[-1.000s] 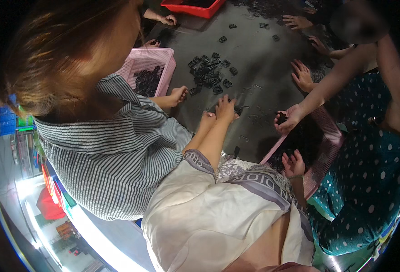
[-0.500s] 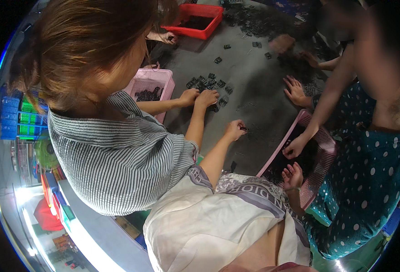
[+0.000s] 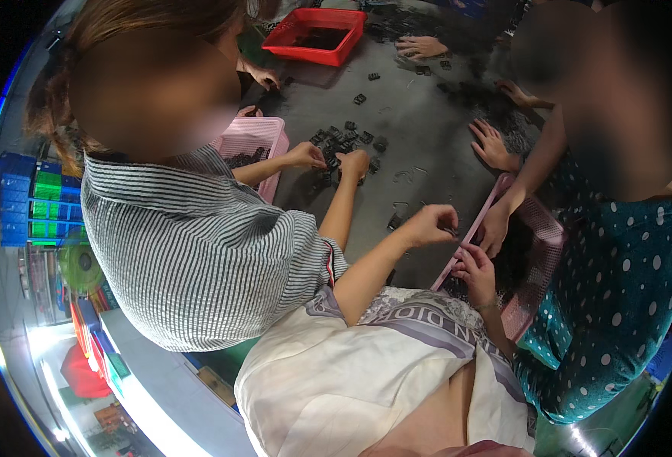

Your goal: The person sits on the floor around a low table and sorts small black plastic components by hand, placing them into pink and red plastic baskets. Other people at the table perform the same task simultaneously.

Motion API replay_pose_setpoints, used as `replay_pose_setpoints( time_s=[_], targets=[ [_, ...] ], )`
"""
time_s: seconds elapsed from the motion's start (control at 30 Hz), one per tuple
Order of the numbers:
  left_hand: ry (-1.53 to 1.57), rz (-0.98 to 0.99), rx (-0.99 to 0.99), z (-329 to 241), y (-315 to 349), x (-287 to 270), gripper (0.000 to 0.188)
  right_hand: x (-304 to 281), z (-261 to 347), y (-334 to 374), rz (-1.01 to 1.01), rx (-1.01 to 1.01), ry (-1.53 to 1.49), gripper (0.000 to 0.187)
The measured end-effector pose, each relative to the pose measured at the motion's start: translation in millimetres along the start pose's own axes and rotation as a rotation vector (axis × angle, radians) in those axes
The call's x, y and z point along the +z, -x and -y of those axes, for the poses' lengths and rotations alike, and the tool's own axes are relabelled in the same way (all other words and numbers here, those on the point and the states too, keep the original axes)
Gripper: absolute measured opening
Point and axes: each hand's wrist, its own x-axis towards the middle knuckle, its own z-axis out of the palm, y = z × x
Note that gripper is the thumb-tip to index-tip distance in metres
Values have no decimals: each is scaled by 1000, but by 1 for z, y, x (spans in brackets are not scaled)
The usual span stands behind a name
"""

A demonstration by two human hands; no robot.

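My left hand (image 3: 430,225) is raised over the table beside the pink basket's near-left rim. Its thumb and fingers pinch a small black part (image 3: 450,231), mostly covered by the fingertips. Just below it, my right hand (image 3: 474,271) is above the edge of the pink basket (image 3: 530,308), fingers bent toward the left hand. Whatever those fingertips hold is too small to make out. Dark contents fill the basket. A black clip-like part (image 3: 394,222) rests on the grey table (image 3: 366,236), left of my left hand, with thin wire pieces (image 3: 406,175) farther back.
On the left, a co-worker in a striped shirt (image 3: 199,251) handles a pile of black parts (image 3: 343,145) beside another pink basket (image 3: 275,145). At right, a co-worker in dotted green (image 3: 610,305) reaches into my side's basket. A red tray (image 3: 343,49) stands at the back.
My left hand has moved right, exposing a black part on the table near its former place. My right hand has risen leftward from over the basket, its fingers more bent. Co-workers' hands have shifted too.
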Motion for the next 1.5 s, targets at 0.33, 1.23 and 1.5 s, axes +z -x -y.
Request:
replay_pose_setpoints(
  time_s=[0.33, 1.23, 1.5],
  targets=[
    [-709, -21, -9, -41, 8, 40, 20, 2, 1, -2, -28, 8, -2, 25],
    [-352, -1, -33, -27, 11, 25, 19, -8, 1, -4, 38, 37, -287, 14],
    [-399, -32, 118, -35, 11, 26, 19, -7, 2, -2, 115, -23, -377, 15]
  ],
)
